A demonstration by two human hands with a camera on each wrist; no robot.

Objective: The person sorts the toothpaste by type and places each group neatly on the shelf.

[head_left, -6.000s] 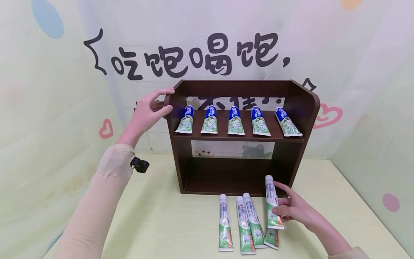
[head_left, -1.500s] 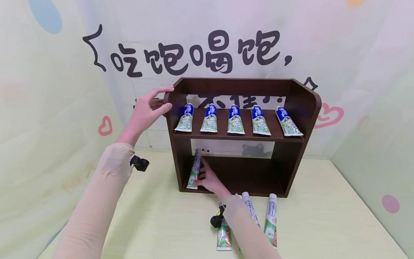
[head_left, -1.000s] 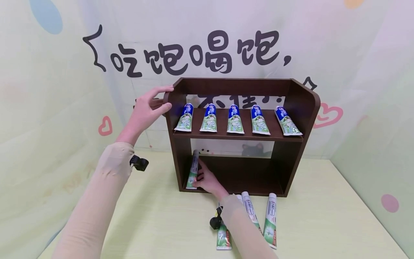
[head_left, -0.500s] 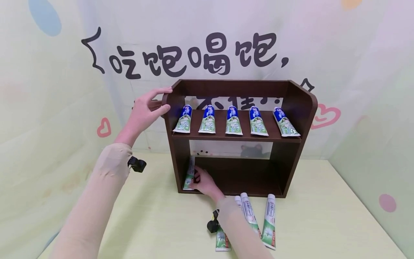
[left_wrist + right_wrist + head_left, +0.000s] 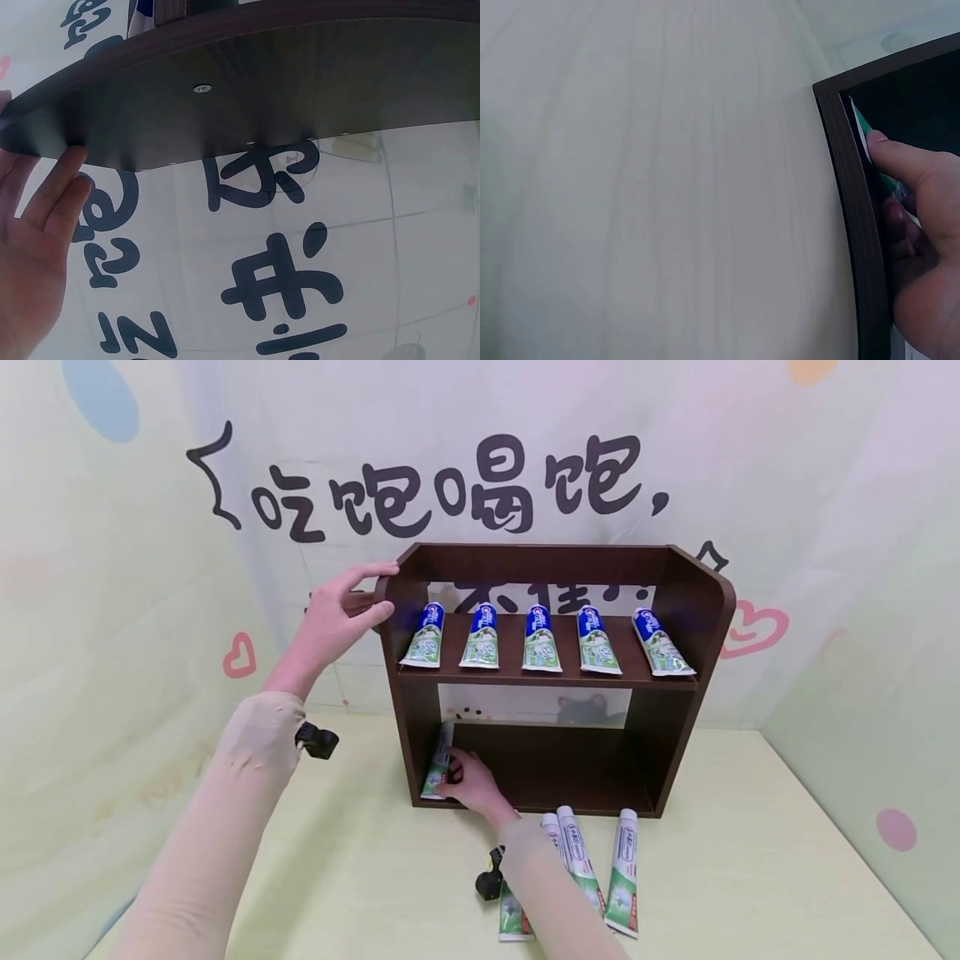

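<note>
My right hand point(image 5: 474, 785) is pinching a toothpaste tube point(image 5: 441, 756) at the left end of the lower level of the shelf point(image 5: 570, 760), and I am judging that the coming move is hinging on how the tube is lining up with the left wall point(image 5: 423, 710). The tube is lying to the left of those fingers, its long axis running front to back, the flat green end facing me near the front edge and the other end pointing deeper in. It is sitting just beside the wall, though I am not managing to tell whether the two are touching. My left hand point(image 5: 330, 618) is resting against the shelf's upper left corner, its fingers fairly straight and grasping nothing, well above the tube, so my right is being the nearer one. Four loose tubes point(image 5: 624, 877) are lying on the desk point(image 5: 750, 827) in front.
</note>
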